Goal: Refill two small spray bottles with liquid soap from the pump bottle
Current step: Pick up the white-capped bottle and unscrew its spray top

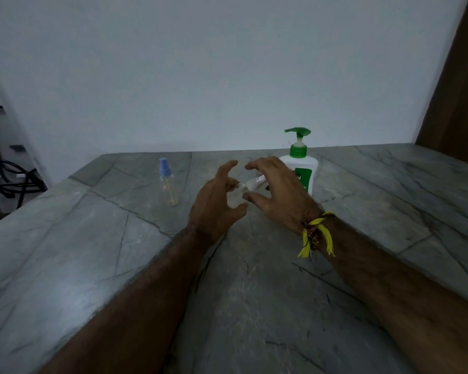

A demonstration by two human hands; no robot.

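A small clear spray bottle (234, 197) is tilted above the counter, between both hands. My left hand (214, 203) curls round its clear body, index finger raised. My right hand (277, 194) holds its white spray cap (256, 182) in curled fingers, with the thumb below it. I cannot tell whether the cap is screwed on or loose. A second small clear bottle with a blue spray cap (167, 184) stands upright to the left, untouched. The white pump bottle with a green pump (299, 157) stands just behind my right hand.
All of this sits on a grey marble counter (254, 292) against a white wall. A brown wooden panel (459, 90) rises at the far right. Past the counter's left edge stands a dark metal frame with cables (3, 171).
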